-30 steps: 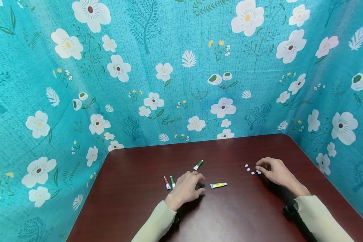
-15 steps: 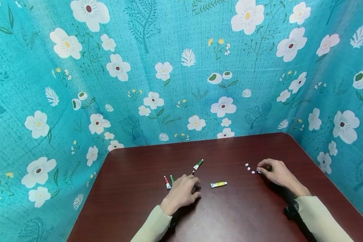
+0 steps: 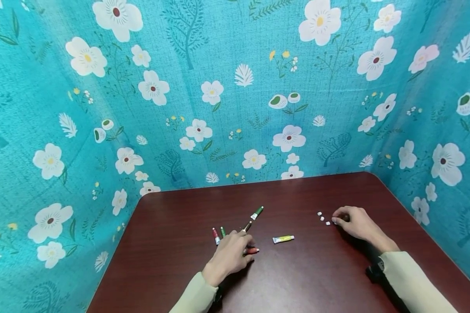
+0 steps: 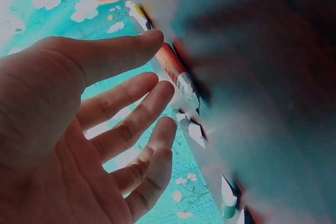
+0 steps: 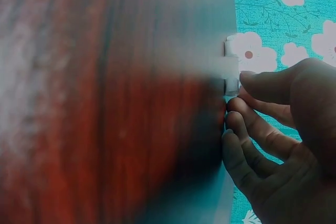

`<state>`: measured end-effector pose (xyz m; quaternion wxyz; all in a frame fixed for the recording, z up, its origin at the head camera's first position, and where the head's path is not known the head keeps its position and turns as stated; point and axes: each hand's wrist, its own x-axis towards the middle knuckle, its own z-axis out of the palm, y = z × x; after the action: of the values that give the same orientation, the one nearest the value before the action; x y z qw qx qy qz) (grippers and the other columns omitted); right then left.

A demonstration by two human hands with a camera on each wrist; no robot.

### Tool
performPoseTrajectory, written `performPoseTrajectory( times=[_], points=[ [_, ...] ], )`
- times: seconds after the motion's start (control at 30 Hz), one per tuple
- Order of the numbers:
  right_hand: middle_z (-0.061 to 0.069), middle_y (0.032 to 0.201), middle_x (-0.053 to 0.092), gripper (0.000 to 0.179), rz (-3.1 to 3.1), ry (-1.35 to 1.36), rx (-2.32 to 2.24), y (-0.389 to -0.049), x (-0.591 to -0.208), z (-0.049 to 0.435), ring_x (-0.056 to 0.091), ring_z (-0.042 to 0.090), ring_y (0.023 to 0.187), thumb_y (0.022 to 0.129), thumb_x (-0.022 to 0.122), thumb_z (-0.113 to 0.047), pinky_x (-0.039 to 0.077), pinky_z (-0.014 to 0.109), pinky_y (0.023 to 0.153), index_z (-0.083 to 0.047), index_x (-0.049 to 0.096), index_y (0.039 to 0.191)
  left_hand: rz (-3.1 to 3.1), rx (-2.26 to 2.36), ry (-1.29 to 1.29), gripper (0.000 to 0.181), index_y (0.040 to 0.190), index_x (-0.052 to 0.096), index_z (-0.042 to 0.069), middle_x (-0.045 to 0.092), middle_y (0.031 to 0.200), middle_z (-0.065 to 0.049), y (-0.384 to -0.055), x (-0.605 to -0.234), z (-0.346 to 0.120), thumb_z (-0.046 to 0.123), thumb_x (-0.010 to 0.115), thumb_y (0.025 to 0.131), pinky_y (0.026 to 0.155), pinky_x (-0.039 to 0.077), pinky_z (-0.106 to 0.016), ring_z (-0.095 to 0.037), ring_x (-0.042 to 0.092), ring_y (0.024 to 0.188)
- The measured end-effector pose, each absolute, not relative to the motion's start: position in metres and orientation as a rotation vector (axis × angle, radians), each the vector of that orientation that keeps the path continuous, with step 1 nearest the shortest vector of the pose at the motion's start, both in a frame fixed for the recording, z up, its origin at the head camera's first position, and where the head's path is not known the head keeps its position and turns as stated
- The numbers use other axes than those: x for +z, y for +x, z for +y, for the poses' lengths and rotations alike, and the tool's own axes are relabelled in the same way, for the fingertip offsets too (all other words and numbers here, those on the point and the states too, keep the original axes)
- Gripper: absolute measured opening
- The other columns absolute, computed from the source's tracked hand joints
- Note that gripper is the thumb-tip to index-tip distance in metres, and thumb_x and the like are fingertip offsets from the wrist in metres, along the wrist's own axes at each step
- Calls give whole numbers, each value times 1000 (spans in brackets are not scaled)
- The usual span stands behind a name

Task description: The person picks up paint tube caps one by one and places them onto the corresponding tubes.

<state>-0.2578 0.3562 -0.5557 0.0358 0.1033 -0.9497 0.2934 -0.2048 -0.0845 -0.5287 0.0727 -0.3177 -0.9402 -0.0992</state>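
My left hand (image 3: 230,254) hovers low over the table (image 3: 297,278), fingers loosely spread. A red-orange paint tube (image 3: 252,251) pokes out between its thumb and fingers. In the left wrist view that tube (image 4: 176,66) lies right by the thumb tip, ungripped. Just beyond the fingers is a brown paint tube (image 3: 247,226). At the right, my right hand (image 3: 354,224) has thumb and forefinger at a small white cube. The right wrist view has this white cube (image 5: 231,86) pinched at the fingertips, the other fingers curled beneath.
A yellow paint tube (image 3: 283,239) lies between the hands. Farther back is a dark green tube (image 3: 257,212); a red tube (image 3: 216,236) and a green tube (image 3: 223,232) lie left. Several loose white cubes (image 3: 322,218) sit left of the right hand. Flowered curtain (image 3: 227,130) surrounds the table.
My left hand has drawn back to the left and nearer, uncovering the brown and red-orange tubes. The right hand has barely shifted.
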Motion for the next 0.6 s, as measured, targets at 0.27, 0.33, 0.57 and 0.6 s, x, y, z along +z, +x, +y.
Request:
performPoseTrajectory(
  times=[0.27,0.33,0.57,0.6],
  points=[
    [1,90,71,5,-2954,295,896,-263,-554,355,57,16,78,98,76,-13,48,32,67,-9,79,100,-2862,-389,-924,23,100,78,21,72,92,8,-205,-530,-86,28,92,84,65,47,-26,-10,54,76],
    [0,89,71,4,-2960,291,887,-264,-553,355,57,16,78,98,76,-13,48,33,68,-10,79,99,-2864,-387,-922,23,100,78,21,72,92,8,-205,-531,-86,28,92,84,65,47,-26,-10,54,76],
    [1,89,71,5,-2975,274,882,-268,-553,354,57,17,78,98,75,-12,48,35,69,-9,79,98,-2871,-387,-916,22,100,78,21,72,92,8,-205,-530,-85,27,92,85,67,47,-26,-10,54,77],
    [2,89,71,5,-2977,271,883,-268,-553,354,57,18,78,99,75,-12,48,35,69,-9,79,99,-2873,-380,-916,21,100,78,21,72,92,8,-205,-530,-85,27,92,85,67,47,-26,-10,54,77]
  ],
)
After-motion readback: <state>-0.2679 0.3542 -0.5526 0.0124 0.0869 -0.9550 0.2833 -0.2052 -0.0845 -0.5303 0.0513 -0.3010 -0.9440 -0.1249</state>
